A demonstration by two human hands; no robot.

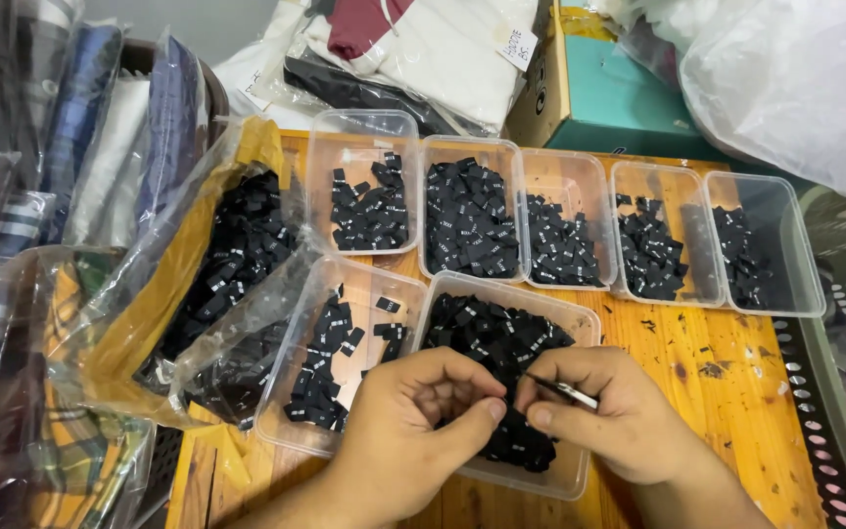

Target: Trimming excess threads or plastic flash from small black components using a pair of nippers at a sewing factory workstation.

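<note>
My left hand is curled with its fingertips pinched together over a clear plastic tub full of small black fabric labels. Whatever it pinches is hidden by the fingers. My right hand is beside it, thumb and forefinger closed on small metal snips whose tip points left toward the left fingers. Both hands hover above the near end of that tub. Just to the left stands a second tub with fewer black labels.
Several more clear tubs of black labels line the back of the wooden table. A yellow-backed plastic bag of labels lies left. Bagged folded garments stack at far left; a teal box and a perforated basket sit right.
</note>
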